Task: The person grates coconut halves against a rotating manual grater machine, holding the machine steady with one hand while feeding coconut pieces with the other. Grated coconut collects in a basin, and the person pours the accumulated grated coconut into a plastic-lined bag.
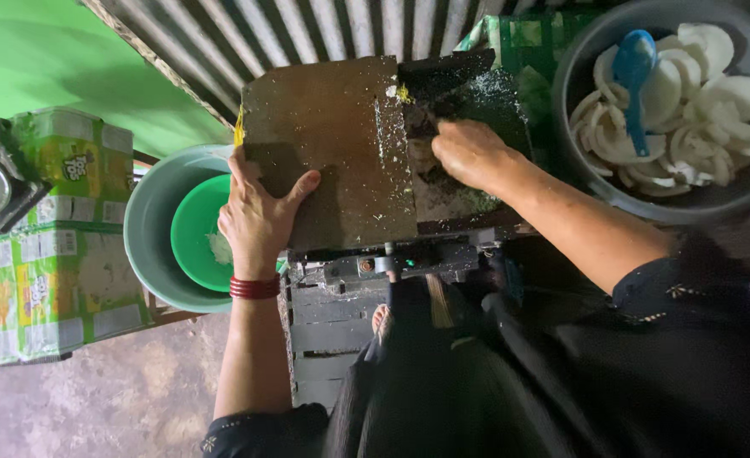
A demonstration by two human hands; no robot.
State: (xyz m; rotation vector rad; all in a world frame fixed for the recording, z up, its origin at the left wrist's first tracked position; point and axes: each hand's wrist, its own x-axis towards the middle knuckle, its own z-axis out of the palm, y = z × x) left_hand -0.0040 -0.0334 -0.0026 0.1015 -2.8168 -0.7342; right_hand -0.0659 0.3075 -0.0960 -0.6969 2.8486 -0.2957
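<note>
Two bare hands are seen at a brown metal slicing board (333,153) in the upper middle, its long axis running up the frame. The left hand (256,216) is laid flat on it, fingers spread. The right hand (470,153) is pressed closed over something hidden. At upper right, a grey basin (579,170) is filled with white slices (706,110) and a blue scoop (634,64). At left, a green bowl (193,237) is nested in a grey tub (150,220).
</note>
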